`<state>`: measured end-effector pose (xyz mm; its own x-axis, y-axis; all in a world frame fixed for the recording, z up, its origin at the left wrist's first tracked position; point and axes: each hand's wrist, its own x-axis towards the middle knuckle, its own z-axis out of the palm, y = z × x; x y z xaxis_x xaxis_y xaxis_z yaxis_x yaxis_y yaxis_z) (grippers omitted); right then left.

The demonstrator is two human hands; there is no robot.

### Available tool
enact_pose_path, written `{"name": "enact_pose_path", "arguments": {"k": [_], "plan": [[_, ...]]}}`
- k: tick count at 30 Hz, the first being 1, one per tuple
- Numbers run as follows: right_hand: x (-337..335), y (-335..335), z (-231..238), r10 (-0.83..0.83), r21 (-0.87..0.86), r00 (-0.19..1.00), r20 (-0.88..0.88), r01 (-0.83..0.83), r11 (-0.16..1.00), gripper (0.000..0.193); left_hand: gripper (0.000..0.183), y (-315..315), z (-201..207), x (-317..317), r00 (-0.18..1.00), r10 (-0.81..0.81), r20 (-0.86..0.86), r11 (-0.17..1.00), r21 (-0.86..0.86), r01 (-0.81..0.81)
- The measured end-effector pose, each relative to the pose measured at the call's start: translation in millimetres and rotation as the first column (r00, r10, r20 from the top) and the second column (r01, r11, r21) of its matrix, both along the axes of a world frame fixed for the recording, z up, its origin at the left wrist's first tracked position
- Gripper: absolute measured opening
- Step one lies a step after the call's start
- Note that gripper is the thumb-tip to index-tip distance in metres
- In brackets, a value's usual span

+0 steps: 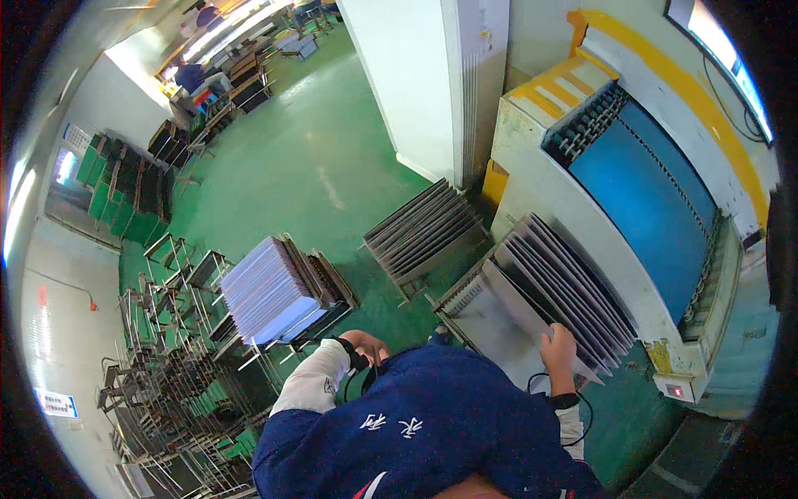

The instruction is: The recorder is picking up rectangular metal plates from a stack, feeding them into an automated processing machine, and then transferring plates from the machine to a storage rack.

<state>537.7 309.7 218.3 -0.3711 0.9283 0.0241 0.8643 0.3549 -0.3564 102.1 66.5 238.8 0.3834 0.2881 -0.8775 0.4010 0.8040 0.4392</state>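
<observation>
My right hand (pixel 559 349) grips the upper near edge of a thin grey panel (pixel 519 303), which leans at the front of a rack. Behind that panel stands a row of similar grey panels (pixel 569 287), upright and spaced apart. My left hand (pixel 366 342) is close to my waist, its fingers curled. Part of it is hidden, and I cannot make out what, if anything, it holds. Left of that hand, a rack holds a tight stack of pale, bluish-white panels (pixel 270 291). Dark cords hang at both of my wrists.
A machine (pixel 644 191) with a blue sloping bed and chains stands at right. Another rack of grey panels (pixel 428 229) sits ahead, near a white pillar (pixel 407 83). Metal rack frames (pixel 179 374) crowd the left. Far back, a person (pixel 189 77) sits by a lit bench.
</observation>
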Motion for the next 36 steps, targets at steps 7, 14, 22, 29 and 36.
{"name": "enact_pose_path", "arguments": {"k": [7, 14, 22, 29, 36], "plan": [[-4.0, 20.3, -19.5, -0.052, -0.207, 0.963, 0.266, 0.110, 0.972, 0.023, 0.030, -46.5, -140.9, -28.9, 0.948, -0.242, 0.206, 0.969, 0.104, 0.224], [7.8, 32.9, -29.9, -0.035, -0.182, 0.957, 0.287, 0.091, 0.979, 0.026, 0.027, -10.9, -52.7, -24.1, 0.975, -0.210, -0.076, 0.977, 0.015, 0.212], [-0.8, 32.6, -32.4, -0.122, -0.199, 0.930, 0.346, 0.199, 0.960, 0.027, 0.041, -51.4, -198.5, -55.1, 0.895, -0.095, 0.436, 0.995, 0.046, 0.083], [-2.4, 34.0, -38.8, -0.180, -0.152, 0.911, 0.371, 0.251, 0.956, 0.027, 0.058, -34.6, -237.1, -67.2, 0.879, -0.328, 0.347, 0.941, 0.208, 0.269], [7.9, 46.7, -46.4, -0.125, -0.134, 0.921, 0.368, 0.186, 0.973, 0.026, 0.052, -4.9, -170.7, -42.8, 0.911, -0.387, 0.142, 0.920, -0.006, 0.392]]}}
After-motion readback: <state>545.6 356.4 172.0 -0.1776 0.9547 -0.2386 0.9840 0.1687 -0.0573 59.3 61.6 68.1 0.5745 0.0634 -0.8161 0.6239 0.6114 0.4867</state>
